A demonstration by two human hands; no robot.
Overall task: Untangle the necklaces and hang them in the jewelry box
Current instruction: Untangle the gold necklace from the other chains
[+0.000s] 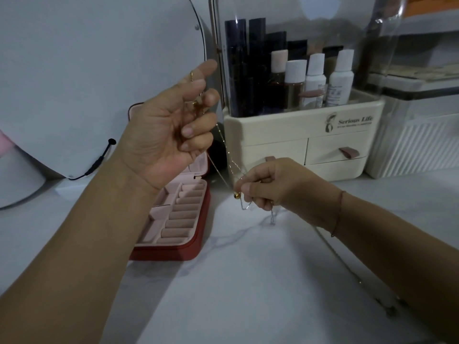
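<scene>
Beside one jewelry box (173, 219) | left hand (169, 125); right hand (268, 187) | both grips hold tangled necklaces (224, 150)

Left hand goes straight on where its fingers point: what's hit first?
Probably the clear cover of the cosmetic organizer, at its left edge, just beyond the left hand holding the necklaces. Depth is unclear; it might pass in front.

White marbled counter (248, 281) w/ grey veins is running across the foreground, dim light lying on it. Round mirror (99, 70) is standing at left rear, black cable (99, 160) trailing from its edge. Cream organizer (298, 135) w/ clear cover & drawers is standing at centre rear, bottles (315, 78) lining up inside. Ribbed white bin (417, 145) is sitting just right of it.
</scene>
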